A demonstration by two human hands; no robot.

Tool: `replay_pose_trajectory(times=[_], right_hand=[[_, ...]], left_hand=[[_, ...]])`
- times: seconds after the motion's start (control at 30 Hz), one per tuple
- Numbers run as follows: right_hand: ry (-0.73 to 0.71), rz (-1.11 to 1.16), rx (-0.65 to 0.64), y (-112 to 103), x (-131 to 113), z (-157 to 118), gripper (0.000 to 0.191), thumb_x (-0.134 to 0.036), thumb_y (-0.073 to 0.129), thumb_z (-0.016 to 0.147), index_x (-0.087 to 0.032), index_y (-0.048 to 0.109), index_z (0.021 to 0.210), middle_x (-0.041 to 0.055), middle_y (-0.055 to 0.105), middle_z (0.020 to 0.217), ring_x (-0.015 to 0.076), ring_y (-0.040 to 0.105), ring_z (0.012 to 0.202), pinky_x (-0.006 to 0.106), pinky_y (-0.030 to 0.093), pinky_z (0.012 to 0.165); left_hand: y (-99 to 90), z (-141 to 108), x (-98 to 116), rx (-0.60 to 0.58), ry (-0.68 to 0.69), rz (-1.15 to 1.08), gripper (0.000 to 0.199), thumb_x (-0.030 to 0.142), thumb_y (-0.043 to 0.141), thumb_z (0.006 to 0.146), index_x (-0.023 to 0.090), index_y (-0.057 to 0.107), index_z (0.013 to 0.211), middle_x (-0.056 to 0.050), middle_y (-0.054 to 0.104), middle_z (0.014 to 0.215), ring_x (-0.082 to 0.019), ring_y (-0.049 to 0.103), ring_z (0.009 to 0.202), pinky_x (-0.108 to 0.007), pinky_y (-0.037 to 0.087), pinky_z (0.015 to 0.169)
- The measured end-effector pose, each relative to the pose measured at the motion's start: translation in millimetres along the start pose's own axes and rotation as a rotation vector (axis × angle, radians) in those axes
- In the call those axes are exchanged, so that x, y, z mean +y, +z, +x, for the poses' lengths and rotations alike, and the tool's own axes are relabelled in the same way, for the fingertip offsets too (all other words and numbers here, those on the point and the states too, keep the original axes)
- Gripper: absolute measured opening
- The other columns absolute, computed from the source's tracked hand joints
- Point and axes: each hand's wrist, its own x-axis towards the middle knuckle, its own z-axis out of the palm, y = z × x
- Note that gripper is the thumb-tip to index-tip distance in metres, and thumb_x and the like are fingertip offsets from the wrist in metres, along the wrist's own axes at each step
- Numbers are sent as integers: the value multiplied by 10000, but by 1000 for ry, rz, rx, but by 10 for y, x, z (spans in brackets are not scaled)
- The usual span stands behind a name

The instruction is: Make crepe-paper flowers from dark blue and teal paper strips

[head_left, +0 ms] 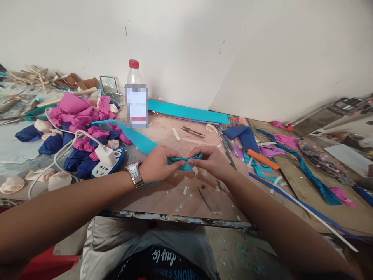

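Observation:
Near the front middle of the table, a turquoise strip is pinched between both hands. My left hand, with a metal watch on its wrist, is closed on the strip. My right hand is closed on the strip's folded right end, thumb and fingers together. From my left hand the strip runs back and left toward a pile of pink and dark blue fabric flowers. Pink-handled snips and a tape roll lie behind the hands.
A red-capped bottle stands at the back, beside a flat turquoise length. At left are a power strip with a white plug and cable, and wooden sticks. An orange-handled cutter and fabric scraps lie at right.

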Motion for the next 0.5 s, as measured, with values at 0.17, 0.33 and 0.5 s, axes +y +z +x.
replay_pose_trajectory(times=[0.17, 0.33, 0.5], right_hand=[[-70, -87, 21, -6, 27, -20, 310, -476, 843, 778, -182, 793, 865, 30, 731, 759, 165, 615, 702, 284, 450, 641], [-177, -192, 78, 26, -49, -61, 229, -422, 806, 827, -196, 790, 857, 37, 747, 783, 175, 644, 727, 305, 490, 685], [-371, -288, 105, 67, -115, -101, 132, -343, 763, 884, -213, 787, 872, 55, 763, 822, 180, 685, 759, 317, 530, 713]], left_hand=[[-6, 0, -7, -11, 2, 16, 316, 446, 625, 915, 189, 797, 849, -28, 748, 714, -178, 655, 697, -273, 501, 672], [-9, -2, -9, -18, 8, -15, 274, 377, 607, 923, 188, 804, 898, -26, 779, 801, -174, 669, 729, -273, 482, 681], [-23, 2, 22, -45, -70, -93, 249, 315, 589, 899, 180, 798, 893, -9, 783, 831, -170, 674, 766, -275, 472, 705]])
